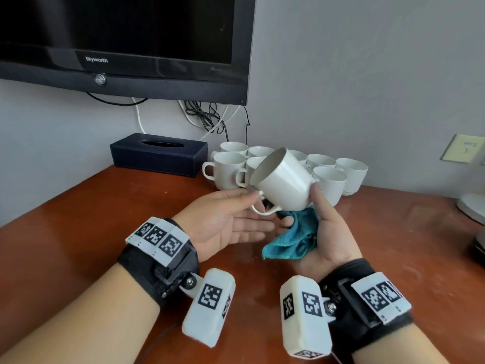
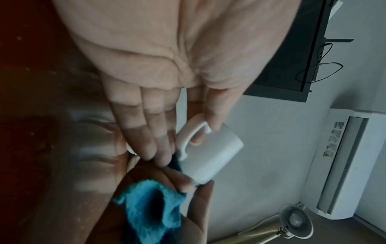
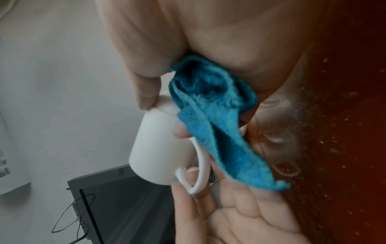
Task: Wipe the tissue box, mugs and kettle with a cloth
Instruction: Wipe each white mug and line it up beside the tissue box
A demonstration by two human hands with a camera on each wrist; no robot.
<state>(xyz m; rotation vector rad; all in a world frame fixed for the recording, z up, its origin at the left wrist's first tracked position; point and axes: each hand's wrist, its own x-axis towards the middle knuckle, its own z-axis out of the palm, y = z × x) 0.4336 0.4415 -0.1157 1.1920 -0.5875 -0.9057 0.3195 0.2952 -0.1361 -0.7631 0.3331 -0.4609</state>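
We are holding a white ceramic mug (image 1: 283, 179) tilted above the reddish-brown wooden table (image 1: 105, 219), in front of the cluster of white mugs (image 1: 328, 169). Our left hand (image 1: 231, 222) is pinching its handle, index finger through the loop. Our right hand (image 1: 328, 232) is gripping the crumpled teal microfibre cloth (image 1: 294, 240), thumb touching the mug's base; its fingers are hidden behind the cloth.

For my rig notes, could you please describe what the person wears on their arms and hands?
The hands are bare and the forearms sleeveless. Each wrist has a black strap carrying a white plate of square black-and-white markers and a hinged white camera pod, also marker-tagged.
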